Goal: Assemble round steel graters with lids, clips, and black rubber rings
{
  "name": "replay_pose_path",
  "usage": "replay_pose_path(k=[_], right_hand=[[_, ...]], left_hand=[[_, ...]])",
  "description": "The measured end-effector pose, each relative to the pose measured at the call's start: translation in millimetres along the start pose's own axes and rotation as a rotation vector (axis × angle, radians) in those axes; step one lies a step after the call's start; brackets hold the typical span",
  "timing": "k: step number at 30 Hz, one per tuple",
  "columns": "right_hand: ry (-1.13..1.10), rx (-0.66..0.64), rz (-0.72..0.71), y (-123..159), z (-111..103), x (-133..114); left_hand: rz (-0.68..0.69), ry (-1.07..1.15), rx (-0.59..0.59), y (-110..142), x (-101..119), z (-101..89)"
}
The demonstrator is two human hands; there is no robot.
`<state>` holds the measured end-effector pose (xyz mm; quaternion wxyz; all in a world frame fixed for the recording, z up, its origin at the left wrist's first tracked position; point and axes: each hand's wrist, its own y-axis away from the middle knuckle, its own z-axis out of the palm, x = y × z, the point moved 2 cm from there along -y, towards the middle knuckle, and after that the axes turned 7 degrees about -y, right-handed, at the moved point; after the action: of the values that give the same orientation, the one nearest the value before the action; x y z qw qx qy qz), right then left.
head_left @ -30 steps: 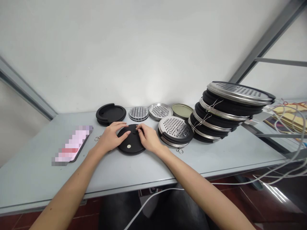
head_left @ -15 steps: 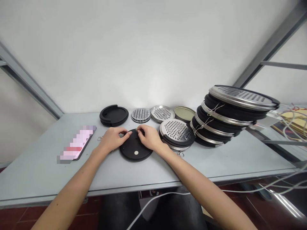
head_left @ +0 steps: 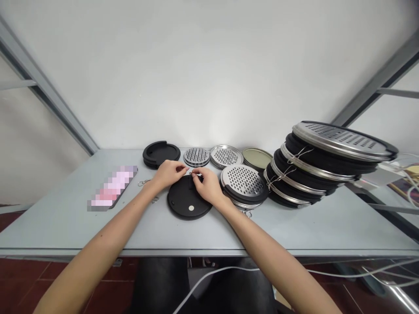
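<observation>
A black round disc (head_left: 181,198) with a pale round dot lies flat on the table in front of me. My left hand (head_left: 169,173) is over its far left edge, thumb and forefinger drawn into a pinch; whatever is between them is too small to make out. At the disc's far edge my right hand (head_left: 207,185) pinches a small metal piece, mostly hidden by the fingers. Wire clips (head_left: 144,182) lie left of the disc. To the right sits a round grater (head_left: 244,181) in a black holder, with more wire clips (head_left: 248,213) at its near side.
A tall leaning stack of graters in black holders (head_left: 324,163) stands right. Along the wall are black holders (head_left: 162,153), small grater plates (head_left: 196,156), a larger grater plate (head_left: 226,155) and an olive-coloured round lid (head_left: 257,157). A phone (head_left: 114,187) lies left; white cables hang right.
My left hand has gone from spread fingers on the disc to a pinch by its far edge. My right hand stays at that edge. The view has shifted, moving the scene rightward.
</observation>
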<state>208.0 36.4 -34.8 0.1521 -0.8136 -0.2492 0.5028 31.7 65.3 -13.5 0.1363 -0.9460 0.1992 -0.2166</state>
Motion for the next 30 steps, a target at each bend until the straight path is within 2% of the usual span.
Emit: replay_pose_path(k=[5, 10, 15, 20, 25, 30], right_hand=[[-0.091, 0.168, 0.065, -1, 0, 5], [-0.06, 0.212, 0.053, -5, 5, 7], [-0.063, 0.222, 0.054, -6, 7, 7], [-0.084, 0.21, 0.129, -5, 7, 9], [-0.11, 0.185, 0.152, -9, 5, 9], [0.025, 0.077, 0.175, -17, 7, 8]], left_hand=[[0.061, 0.138, -0.006, 0, -3, 5.4], [0.149, 0.11, -0.052, 12, -13, -4.6], [0.116, -0.011, -0.178, 16, -15, -5.5], [0.122, -0.081, -0.151, 18, -9, -3.8], [0.11, -0.019, -0.161, 16, -14, 0.5], [0.131, 0.104, -0.196, 13, -20, 5.2]])
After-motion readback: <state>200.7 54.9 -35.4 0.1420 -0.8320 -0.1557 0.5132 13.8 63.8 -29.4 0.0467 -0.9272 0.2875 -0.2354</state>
